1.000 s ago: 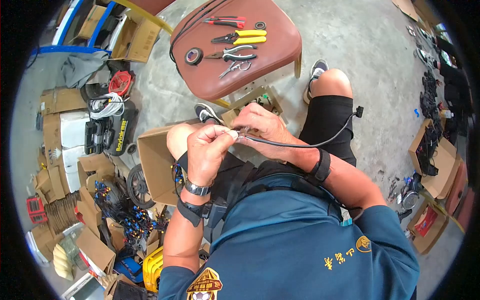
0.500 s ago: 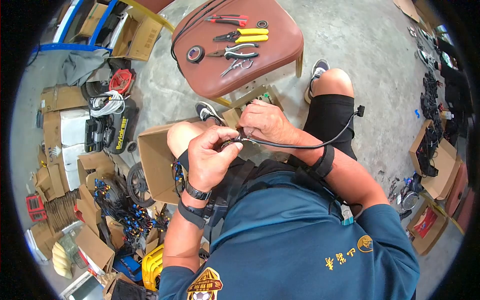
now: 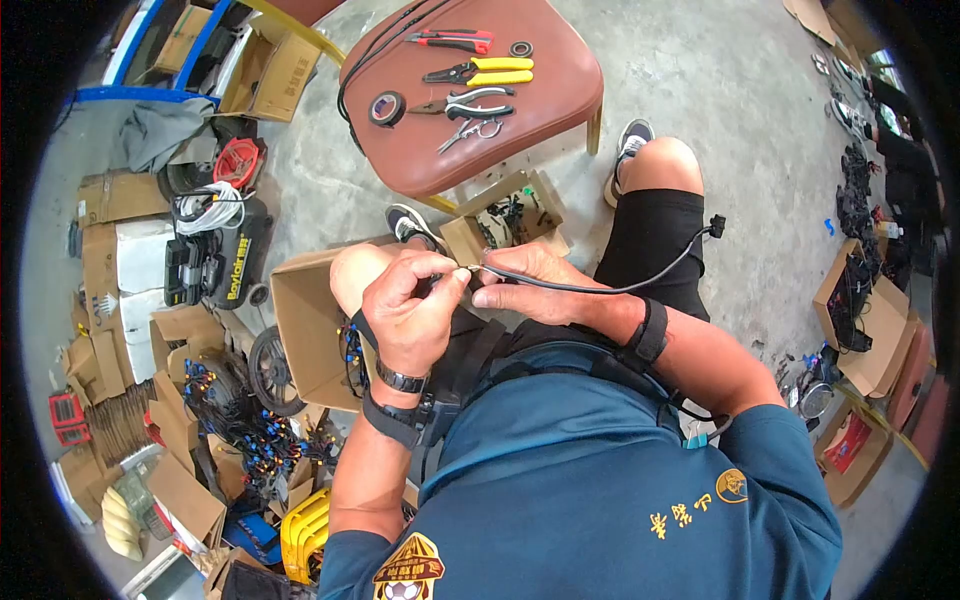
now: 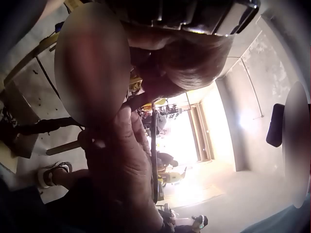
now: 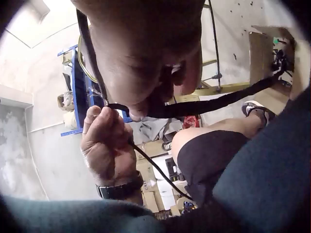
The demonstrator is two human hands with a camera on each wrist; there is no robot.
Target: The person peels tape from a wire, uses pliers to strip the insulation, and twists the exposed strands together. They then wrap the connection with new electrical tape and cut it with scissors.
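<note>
Both hands meet in front of the lap, at the joint of a black cable (image 3: 600, 291). Thumb and forefinger of my left hand (image 3: 408, 312) pinch the joint, where a small light-coloured stretch shows. Just right of it, my right hand (image 3: 535, 282) grips the cable between thumb and fingers. From there the cable curves over the right forearm to a black plug (image 3: 717, 226) at its free end. In the right wrist view, a thicker black length (image 5: 209, 105) runs from the fingers toward the right, and a thin black cable (image 5: 158, 170) hangs below the left hand.
A brown chair seat (image 3: 420, 165) ahead carries a red utility knife (image 3: 455, 40), yellow-handled wire strippers (image 3: 500, 70), pliers (image 3: 480, 98), scissors (image 3: 470, 133) and black tape (image 3: 387, 109). A small cardboard box (image 3: 465, 240) with dark parts stands between the feet; a larger carton (image 3: 300, 330) is left.
My right hand has shifted down toward the body and its thumb now lies in view below the cable. The small box beyond it shows more. The left hand keeps its pinch at the joint.
</note>
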